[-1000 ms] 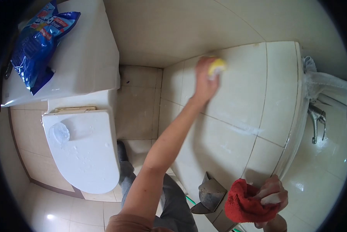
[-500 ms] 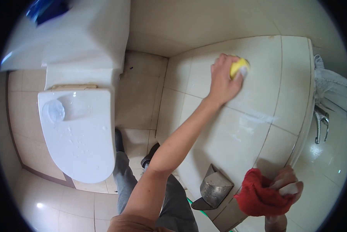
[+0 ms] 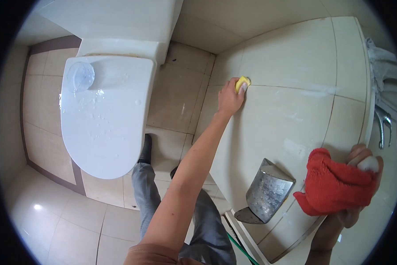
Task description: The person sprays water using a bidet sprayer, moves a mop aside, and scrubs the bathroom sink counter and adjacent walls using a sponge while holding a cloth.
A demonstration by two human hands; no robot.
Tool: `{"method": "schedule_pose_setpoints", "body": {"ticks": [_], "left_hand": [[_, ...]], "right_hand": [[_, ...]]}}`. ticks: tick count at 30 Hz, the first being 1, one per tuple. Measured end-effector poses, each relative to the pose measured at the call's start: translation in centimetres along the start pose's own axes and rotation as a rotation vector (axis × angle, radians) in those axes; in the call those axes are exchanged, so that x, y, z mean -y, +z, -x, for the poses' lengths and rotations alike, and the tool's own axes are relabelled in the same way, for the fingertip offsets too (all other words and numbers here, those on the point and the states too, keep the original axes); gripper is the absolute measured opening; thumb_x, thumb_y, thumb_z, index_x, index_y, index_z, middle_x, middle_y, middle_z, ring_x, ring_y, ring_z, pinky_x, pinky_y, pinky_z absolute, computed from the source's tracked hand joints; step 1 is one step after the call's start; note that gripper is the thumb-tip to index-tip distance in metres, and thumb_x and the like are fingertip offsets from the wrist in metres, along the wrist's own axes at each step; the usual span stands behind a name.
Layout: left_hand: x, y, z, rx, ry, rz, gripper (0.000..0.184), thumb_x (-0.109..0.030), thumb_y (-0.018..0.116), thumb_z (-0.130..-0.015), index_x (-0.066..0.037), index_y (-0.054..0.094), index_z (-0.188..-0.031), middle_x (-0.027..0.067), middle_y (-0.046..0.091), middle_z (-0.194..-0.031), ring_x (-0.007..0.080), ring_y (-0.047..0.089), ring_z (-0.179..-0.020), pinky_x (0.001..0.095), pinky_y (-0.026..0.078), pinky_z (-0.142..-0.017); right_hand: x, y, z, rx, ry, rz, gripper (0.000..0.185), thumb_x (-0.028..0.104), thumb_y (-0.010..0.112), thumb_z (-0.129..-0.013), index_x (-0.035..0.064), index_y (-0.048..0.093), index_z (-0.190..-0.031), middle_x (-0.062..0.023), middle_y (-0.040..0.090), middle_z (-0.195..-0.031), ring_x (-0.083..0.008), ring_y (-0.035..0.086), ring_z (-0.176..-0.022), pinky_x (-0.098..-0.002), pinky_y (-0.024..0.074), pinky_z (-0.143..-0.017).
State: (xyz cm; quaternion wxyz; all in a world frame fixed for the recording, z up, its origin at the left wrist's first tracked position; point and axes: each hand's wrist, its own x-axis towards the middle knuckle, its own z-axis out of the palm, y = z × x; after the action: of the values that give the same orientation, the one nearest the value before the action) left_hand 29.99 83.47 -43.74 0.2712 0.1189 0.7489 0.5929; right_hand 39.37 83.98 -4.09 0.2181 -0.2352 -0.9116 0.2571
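My left hand (image 3: 230,98) is closed on a yellow sponge (image 3: 242,84) and holds it against a pale tiled surface (image 3: 282,115), near a grout line. Pale wet streaks lie on the tiles to its right. On the right side, my right hand (image 3: 362,163) grips a bunched red cloth (image 3: 337,183), which hides part of the hand. A worn metal toilet paper holder (image 3: 271,190) sits on the tiles between my two arms.
At left is a toilet with its white lid (image 3: 105,141) down, wet with drops. A clear plastic cup (image 3: 81,76) stands on the lid. On the far right are a chrome faucet (image 3: 383,126) and a whitish plastic bag (image 3: 384,59). A green hose-like strip (image 3: 240,248) runs below.
My left hand has moved the sponge leftward across the tiles to the grout line. My right hand still holds the red cloth. The camera view has shifted.
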Motion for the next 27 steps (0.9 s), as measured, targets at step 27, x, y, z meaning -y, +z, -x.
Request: {"method": "schedule_pose_setpoints", "body": {"ticks": [27], "left_hand": [[4.0,2.4,-4.3,-0.088,0.177,0.314,0.031,-0.028,0.059,-0.094,-0.002,0.054,-0.11,0.0161,0.059,-0.108,0.032,0.058,-0.098,0.0412,0.045,-0.087]], "right_hand": [[-2.9,-3.7,-1.8,0.32,-0.26,-0.239,0.035,0.008,0.057,-0.076,-0.0101,0.057,-0.106,-0.0153,0.062,-0.107,-0.0256,0.058,-0.102,-0.0358,0.043,-0.096]]}}
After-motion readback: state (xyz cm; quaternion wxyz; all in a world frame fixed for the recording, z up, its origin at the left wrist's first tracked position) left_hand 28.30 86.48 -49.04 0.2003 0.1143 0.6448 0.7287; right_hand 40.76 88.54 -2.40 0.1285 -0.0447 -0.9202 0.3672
